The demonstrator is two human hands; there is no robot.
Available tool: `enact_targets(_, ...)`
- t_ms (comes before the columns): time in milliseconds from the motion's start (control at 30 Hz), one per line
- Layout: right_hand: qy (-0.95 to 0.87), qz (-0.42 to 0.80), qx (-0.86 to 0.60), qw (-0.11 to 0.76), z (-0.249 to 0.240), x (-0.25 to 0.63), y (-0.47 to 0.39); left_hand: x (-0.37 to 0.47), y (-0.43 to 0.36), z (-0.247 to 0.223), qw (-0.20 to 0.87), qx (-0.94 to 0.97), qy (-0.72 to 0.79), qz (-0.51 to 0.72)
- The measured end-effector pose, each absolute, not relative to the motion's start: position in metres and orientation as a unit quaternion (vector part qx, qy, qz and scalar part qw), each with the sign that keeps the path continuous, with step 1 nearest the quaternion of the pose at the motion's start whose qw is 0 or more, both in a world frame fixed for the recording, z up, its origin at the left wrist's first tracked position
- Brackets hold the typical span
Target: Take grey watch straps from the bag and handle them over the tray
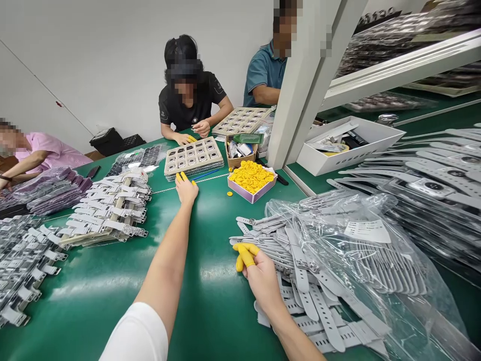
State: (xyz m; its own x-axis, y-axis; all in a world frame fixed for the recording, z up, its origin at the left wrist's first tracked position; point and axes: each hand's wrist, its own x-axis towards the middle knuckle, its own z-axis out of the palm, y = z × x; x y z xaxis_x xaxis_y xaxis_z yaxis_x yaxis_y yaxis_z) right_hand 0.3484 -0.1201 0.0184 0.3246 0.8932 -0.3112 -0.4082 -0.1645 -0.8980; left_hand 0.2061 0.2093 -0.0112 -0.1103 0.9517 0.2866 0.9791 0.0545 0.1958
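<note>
My left hand, yellow-capped fingers apart, is at the near edge of a tray of watch pieces, close to the green desk's far edge. My right hand bunches its fingers beside grey straps along a clear bag's left edge; any grip, I cannot tell.

Looks like a workshop or factory room, judging by the broad green worktable, heaps of grey watch straps, compartmented trays of watch parts, a box heaped with yellow finger cots, loaded pale shelving and three co-workers nearby.
</note>
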Motion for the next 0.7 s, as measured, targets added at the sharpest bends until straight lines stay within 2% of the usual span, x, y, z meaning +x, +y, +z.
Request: enact_targets(700,-0.219,0.541,-0.54,0.606,0.0185,0.3474,-0.1198,0.2077,0.2099,-0.0091,0.076,-0.671,-0.721,-0.154)
